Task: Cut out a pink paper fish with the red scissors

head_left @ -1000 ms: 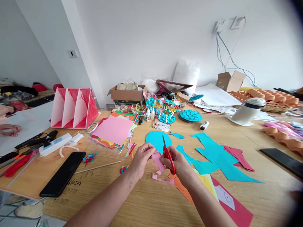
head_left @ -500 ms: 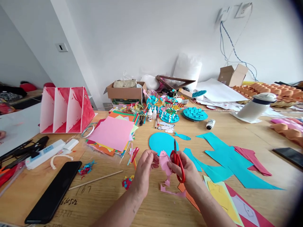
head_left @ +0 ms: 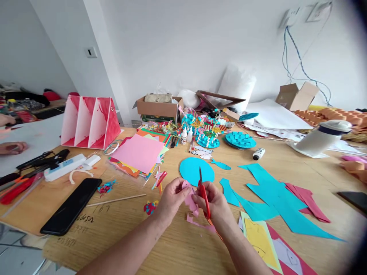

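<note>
My left hand (head_left: 173, 198) pinches the head end of a pink paper fish (head_left: 189, 198), with its fingers closed on the paper. In my right hand (head_left: 213, 200) are red-handled scissors (head_left: 204, 196), their dark blades together and pointing away from me. The fingertips of that hand also touch the fish's edge. A thin pink paper offcut (head_left: 197, 223) hangs below the fish. Just beyond my hands lie a blue paper circle (head_left: 195, 170) and a small blue paper fish (head_left: 221, 165).
Blue paper scraps (head_left: 266, 191) spread to the right, beside drawn-on yellow paper (head_left: 259, 240). To the left are a pink sheet (head_left: 139, 152) on a paper stack, a black phone (head_left: 71, 206) and a wooden stick (head_left: 117, 200). Another person's hand (head_left: 13, 148) rests at far left.
My left hand has come onto the pink fish and now grips its head end. The right hand with the scissors has moved slightly left. The view has shifted left.
</note>
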### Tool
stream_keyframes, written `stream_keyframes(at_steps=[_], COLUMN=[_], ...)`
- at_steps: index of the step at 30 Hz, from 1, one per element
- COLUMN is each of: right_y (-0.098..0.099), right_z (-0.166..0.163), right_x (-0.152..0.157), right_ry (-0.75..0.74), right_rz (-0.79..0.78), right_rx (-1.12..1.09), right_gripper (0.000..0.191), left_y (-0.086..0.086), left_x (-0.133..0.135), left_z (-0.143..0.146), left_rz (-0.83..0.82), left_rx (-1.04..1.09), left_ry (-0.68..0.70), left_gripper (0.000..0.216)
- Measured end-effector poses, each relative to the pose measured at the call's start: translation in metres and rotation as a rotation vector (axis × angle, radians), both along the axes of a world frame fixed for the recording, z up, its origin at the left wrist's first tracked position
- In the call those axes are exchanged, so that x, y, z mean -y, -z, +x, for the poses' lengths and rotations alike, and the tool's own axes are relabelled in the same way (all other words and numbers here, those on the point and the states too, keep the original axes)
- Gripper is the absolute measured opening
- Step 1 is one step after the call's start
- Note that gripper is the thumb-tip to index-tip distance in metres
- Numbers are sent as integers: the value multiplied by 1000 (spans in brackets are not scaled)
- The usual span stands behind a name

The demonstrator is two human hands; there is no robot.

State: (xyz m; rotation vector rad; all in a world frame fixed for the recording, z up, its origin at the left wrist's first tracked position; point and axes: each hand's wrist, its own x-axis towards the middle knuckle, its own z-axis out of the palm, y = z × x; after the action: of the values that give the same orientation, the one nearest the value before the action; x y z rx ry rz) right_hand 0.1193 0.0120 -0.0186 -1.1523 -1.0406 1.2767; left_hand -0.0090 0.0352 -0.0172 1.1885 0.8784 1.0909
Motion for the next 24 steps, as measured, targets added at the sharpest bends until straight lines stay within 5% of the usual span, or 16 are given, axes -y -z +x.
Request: stream_keyframes(at_steps=[8, 18, 24], right_y=[-5, -34, -46], right_z=[-2, 9, 10], right_x=[2, 15, 19], right_ry=[2, 93, -105], right_rz=[13, 11, -57], right_rx=[15, 164, 326], right_gripper=[35, 28, 25], left_y=[-4, -40, -44], left_x=[0, 4, 9], left_z=[-1, -8, -10], left_rz=[-17, -17, -55], left_rx=[8, 94, 199], left_ry=[-23, 45, 116], left_gripper=[16, 20, 18])
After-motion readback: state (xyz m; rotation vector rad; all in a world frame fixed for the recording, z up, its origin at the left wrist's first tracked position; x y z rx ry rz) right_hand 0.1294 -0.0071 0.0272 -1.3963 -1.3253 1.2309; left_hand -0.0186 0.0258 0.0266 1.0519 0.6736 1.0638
